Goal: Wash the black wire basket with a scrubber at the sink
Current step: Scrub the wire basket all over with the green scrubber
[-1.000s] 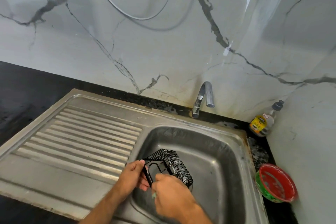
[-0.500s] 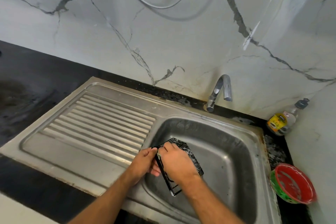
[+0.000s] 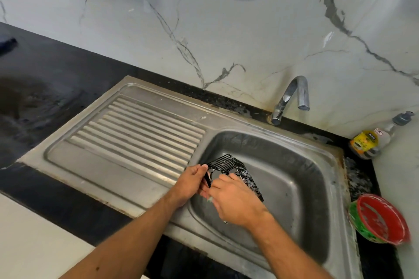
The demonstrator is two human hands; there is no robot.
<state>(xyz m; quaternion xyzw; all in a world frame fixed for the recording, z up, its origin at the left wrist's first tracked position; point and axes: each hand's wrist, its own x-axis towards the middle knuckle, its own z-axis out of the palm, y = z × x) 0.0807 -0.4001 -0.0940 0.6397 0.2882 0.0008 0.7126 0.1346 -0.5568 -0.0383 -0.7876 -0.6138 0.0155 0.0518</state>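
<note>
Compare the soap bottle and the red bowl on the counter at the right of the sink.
The clear soap bottle with yellow label stands by the wall; the round red plastic bowl sits nearer, tilted. The bottle is tall and narrow; the bowl is wide and shallow. Both rest on the black counter.

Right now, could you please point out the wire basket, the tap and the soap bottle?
wire basket (image 3: 229, 162): head view, top wire grid.
tap (image 3: 294, 88): head view, curved spout.
soap bottle (image 3: 365, 142): head view, yellow label.
</note>
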